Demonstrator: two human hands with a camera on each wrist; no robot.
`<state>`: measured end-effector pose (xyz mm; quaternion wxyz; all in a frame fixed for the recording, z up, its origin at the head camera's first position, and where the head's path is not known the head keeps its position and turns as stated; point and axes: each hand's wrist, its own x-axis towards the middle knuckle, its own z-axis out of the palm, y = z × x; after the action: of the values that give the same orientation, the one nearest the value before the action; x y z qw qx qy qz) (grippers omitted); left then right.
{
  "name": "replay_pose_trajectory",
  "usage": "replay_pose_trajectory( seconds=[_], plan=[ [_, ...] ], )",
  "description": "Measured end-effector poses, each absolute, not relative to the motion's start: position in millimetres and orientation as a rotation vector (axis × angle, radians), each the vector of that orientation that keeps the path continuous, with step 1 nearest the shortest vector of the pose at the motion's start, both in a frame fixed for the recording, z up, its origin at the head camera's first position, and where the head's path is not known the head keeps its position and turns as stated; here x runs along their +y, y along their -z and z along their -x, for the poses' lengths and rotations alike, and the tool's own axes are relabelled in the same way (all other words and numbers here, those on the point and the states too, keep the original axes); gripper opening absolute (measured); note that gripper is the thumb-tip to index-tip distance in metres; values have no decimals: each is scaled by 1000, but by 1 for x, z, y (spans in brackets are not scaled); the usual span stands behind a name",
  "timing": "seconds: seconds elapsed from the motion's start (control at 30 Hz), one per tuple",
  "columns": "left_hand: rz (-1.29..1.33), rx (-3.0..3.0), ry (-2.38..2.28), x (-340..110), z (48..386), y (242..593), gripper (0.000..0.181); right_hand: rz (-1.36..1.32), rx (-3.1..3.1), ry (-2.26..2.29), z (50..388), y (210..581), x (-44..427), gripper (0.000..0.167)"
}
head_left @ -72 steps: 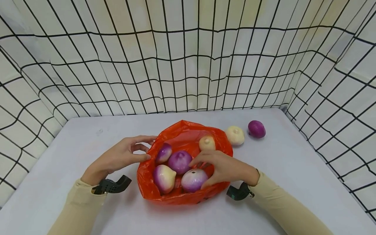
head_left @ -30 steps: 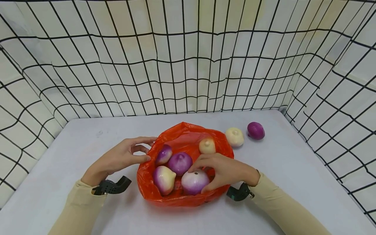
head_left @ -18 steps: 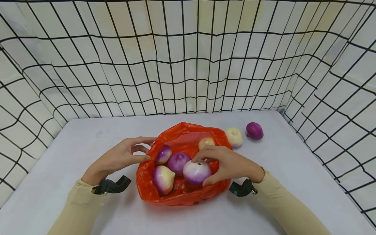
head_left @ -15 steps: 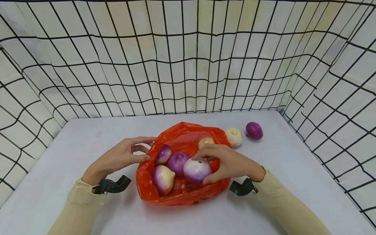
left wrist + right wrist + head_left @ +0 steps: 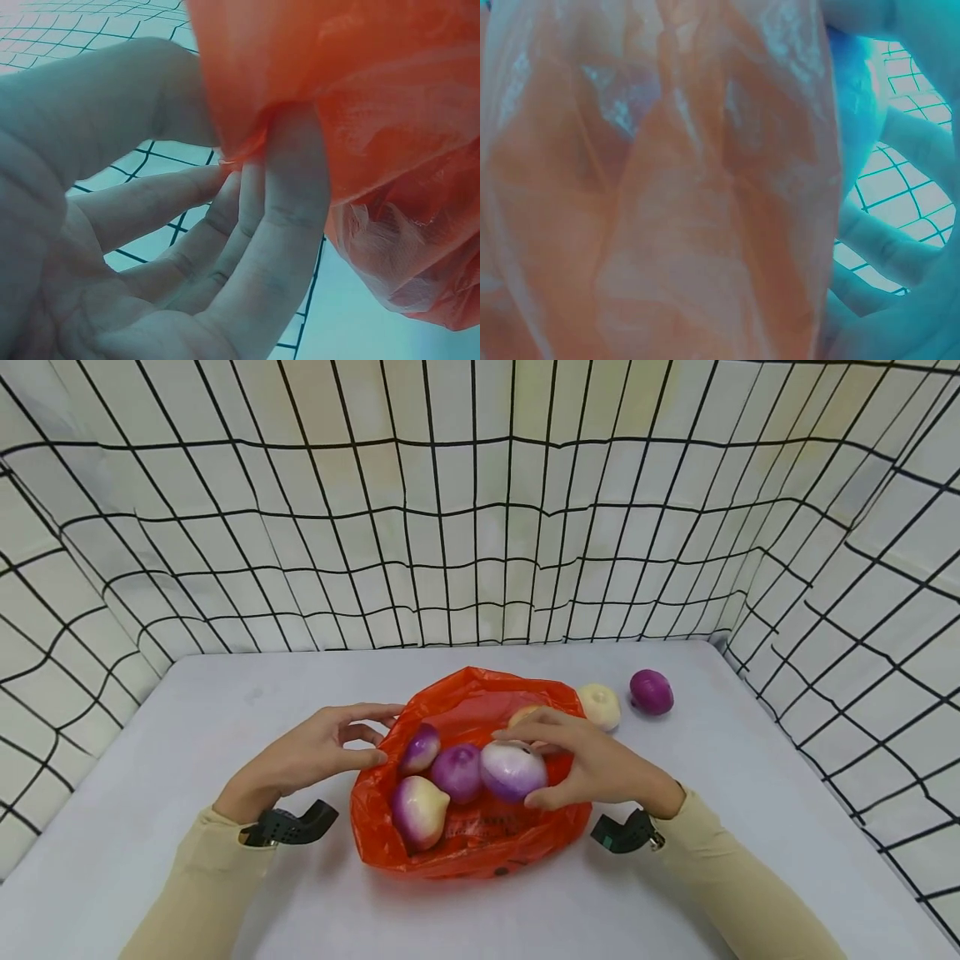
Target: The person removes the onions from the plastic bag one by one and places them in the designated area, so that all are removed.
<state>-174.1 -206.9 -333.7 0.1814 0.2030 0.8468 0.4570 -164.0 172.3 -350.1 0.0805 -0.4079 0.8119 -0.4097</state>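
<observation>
Before a white wall crossed by black lines, a white table bore an open red plastic bag. Well apart, the left hand pinched the bag's left rim and the right hand gripped a white-and-purple onion at the bag's opening. Inside lay three purplish onions and a half-hidden yellowish onion; beyond sat a cream onion and a smaller purple onion.

The bag at the left hand is showing red, the onion in the right hand white and purple, the backdrop beyond black-gridded white.
</observation>
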Motion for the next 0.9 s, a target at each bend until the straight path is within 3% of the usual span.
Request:
replay_pose_trajectory(
  seconds=[0.9],
  plan=[
    [-607, 2400, -1283, -206, 173, 331, 59, 870, 2474, 1513, 166, 341, 208, 63]
  ],
)
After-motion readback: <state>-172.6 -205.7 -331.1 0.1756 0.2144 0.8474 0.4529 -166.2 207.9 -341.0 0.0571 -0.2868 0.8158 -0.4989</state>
